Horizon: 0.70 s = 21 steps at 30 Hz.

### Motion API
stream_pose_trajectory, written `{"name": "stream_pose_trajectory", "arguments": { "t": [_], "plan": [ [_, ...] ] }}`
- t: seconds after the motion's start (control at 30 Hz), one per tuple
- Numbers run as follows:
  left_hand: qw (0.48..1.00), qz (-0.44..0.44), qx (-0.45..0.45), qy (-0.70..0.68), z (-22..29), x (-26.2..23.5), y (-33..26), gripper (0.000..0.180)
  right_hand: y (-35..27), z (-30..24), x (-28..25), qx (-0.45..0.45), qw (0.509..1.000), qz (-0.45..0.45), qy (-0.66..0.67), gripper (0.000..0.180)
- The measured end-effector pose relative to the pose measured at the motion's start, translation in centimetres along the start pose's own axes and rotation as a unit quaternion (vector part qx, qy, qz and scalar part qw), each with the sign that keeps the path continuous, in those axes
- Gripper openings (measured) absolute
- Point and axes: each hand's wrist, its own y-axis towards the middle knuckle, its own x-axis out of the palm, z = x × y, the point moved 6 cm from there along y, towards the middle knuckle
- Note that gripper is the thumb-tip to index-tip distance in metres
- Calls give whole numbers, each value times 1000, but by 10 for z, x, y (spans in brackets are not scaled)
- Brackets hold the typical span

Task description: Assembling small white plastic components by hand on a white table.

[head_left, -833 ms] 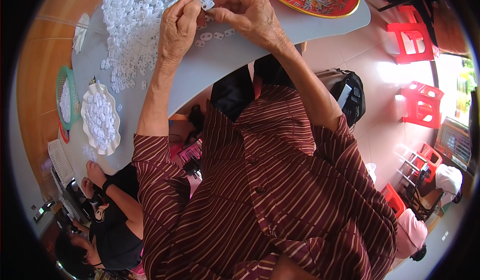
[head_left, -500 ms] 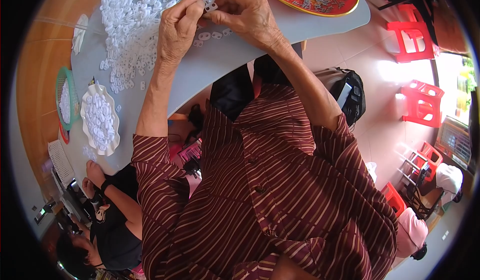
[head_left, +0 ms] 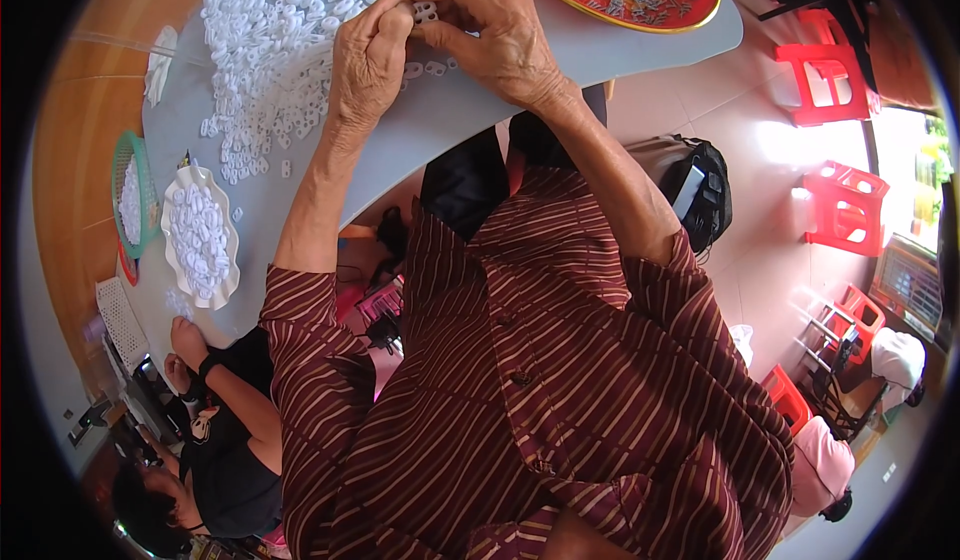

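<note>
My left hand (head_left: 372, 55) and my right hand (head_left: 488, 38) meet at the top middle, over the grey table (head_left: 385, 150). Between the right thumb and fingers sits a small white plastic piece with holes (head_left: 426, 12). The left fingers are curled in against it; what exactly they pinch is hidden behind the knuckles. To the left spreads a large heap of small white plastic pieces (head_left: 262, 70). A few more lie just below my fingertips. Up and to the right is a red round tray (head_left: 690, 18) with a floral pattern, strewn with small grey metal parts.
A scalloped white dish (head_left: 232, 260) full of white pieces and a green basket (head_left: 150, 195) stand at the left. Beside them a co-worker's hand (head_left: 187, 340) rests at the table edge. Red stools (head_left: 845, 205) and a black bag (head_left: 708, 200) are on the right.
The left hand has shifted slightly right and turned, its fingers closing nearer the right hand. The white piece has tilted and moved a little. The table things look the same.
</note>
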Motion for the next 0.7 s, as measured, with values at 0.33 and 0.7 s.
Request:
{"name": "stream_pose_trajectory", "arguments": {
  "t": [0.33,0.7],
  "plan": [
    [998,5,64,19,0,4,-4,27,-3,4,3,-5,1000,-1,-25,22],
    [999,-19,47,-5,7,2,-3,31,-2,-5,0,-54,998,22,-30,21]
  ]
}}
